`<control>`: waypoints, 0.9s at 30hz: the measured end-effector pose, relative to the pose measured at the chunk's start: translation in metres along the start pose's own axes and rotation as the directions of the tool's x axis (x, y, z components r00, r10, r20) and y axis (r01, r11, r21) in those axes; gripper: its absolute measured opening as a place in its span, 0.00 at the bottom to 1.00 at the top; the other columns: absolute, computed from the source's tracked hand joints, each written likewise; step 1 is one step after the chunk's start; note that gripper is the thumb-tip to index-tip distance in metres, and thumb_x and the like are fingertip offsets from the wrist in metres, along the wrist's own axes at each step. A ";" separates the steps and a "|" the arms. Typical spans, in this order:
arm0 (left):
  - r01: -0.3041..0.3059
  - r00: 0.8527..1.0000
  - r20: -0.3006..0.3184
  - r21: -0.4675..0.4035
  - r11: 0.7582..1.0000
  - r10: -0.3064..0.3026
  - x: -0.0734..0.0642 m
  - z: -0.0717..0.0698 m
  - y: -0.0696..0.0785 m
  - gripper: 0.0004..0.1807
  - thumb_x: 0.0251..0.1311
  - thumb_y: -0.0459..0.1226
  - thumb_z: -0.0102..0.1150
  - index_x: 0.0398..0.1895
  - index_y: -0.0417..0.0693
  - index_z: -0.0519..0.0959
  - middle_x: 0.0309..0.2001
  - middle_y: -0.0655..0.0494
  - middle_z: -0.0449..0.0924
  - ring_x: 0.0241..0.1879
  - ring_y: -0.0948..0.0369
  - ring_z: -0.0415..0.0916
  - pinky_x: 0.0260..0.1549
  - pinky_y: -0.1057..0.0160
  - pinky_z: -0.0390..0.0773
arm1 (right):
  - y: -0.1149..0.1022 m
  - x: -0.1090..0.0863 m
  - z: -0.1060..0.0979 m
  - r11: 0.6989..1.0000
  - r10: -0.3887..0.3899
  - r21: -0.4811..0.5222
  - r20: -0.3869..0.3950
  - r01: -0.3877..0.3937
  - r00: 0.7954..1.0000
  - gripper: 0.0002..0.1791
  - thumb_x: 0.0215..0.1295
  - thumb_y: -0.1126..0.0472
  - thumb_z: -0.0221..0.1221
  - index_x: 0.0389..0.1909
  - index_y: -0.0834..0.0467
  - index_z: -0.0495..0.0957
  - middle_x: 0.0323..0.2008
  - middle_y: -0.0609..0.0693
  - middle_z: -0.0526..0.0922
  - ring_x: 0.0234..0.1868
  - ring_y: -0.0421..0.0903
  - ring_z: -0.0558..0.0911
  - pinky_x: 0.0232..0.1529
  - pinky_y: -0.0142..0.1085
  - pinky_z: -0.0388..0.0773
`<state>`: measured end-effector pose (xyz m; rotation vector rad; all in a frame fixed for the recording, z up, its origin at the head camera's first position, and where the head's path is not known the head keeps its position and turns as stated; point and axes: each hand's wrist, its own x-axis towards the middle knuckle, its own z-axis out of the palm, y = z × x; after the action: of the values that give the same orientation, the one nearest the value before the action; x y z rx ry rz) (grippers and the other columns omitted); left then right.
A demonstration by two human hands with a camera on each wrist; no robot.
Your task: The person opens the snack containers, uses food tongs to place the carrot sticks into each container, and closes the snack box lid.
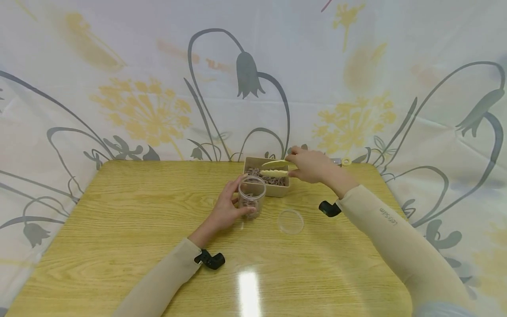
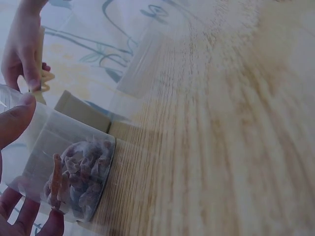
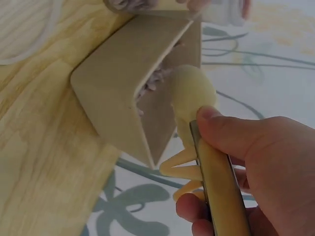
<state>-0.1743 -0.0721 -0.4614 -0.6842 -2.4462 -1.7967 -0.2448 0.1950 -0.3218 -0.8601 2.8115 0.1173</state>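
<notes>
My left hand (image 1: 226, 206) grips a clear plastic jar (image 2: 44, 147), thumb on one side and fingers on the other. Small brownish, frosted dried pieces (image 2: 83, 172) lie in the jar's bottom, and its mouth is uncovered. In my right hand (image 1: 313, 166) is a pair of pale yellow tongs (image 3: 216, 182) with metal along the handle. Their tips, spread apart, reach over a beige rectangular box (image 3: 110, 78) just behind the jar. More such pieces (image 1: 257, 172) fill part of that box. Whether the tips hold a piece is hard to tell.
A round clear lid (image 1: 291, 221) lies flat on the wooden table (image 1: 166, 189), right of the jar. Behind the table's far edge hangs a flower-patterned cloth (image 1: 158, 66), close to the box. A dark camera (image 1: 211, 259) is strapped at the left wrist.
</notes>
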 end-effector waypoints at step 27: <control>0.007 1.000 0.001 -0.012 1.000 -0.007 0.000 0.000 -0.001 0.53 0.51 0.32 0.76 0.78 0.50 0.56 0.60 0.42 0.64 0.64 0.47 0.65 0.59 0.41 0.71 | 0.004 0.033 0.005 0.997 0.066 0.026 0.158 -0.071 0.985 0.44 0.57 0.42 0.70 0.70 0.58 0.69 0.64 0.61 0.72 0.55 0.61 0.77 0.52 0.58 0.77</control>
<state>-0.1750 -0.0726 -0.4623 -0.6782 -2.4440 -1.8156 -0.2726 0.1811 -0.3338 -0.7143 2.6887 0.1432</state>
